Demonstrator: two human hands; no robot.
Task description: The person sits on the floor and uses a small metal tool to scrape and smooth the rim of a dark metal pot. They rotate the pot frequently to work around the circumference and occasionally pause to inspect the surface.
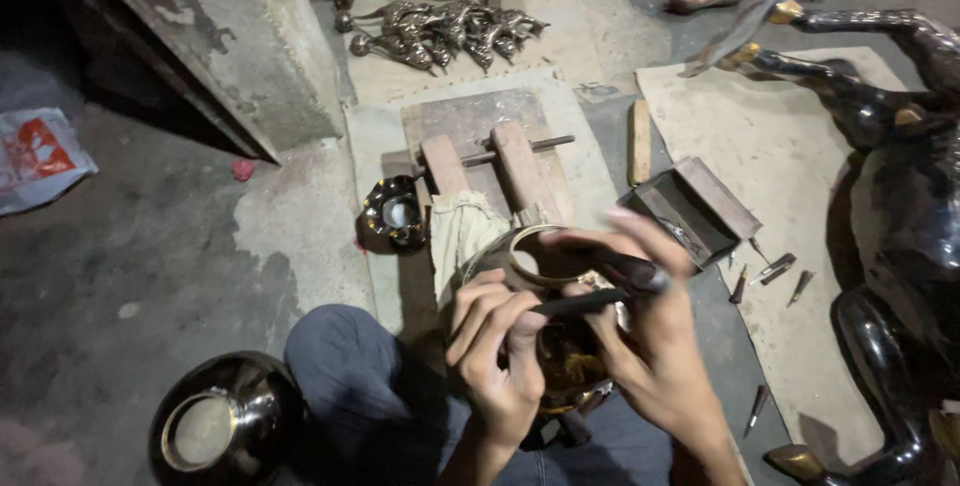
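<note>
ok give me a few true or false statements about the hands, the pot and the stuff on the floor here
1. Both hands grip thin dark tools over a brass-rimmed pot. True: the left hand holds a dark tool and the right hand another.
2. The pot lies bare on the floor. False: it rests on a pale cloth against a wooden block stand.
3. A dark glossy bowl sits at lower left. True.
4. The small metal box stands left of the pot. False: it is to the right.
5. Loose chisels lie near the box. True.
</note>
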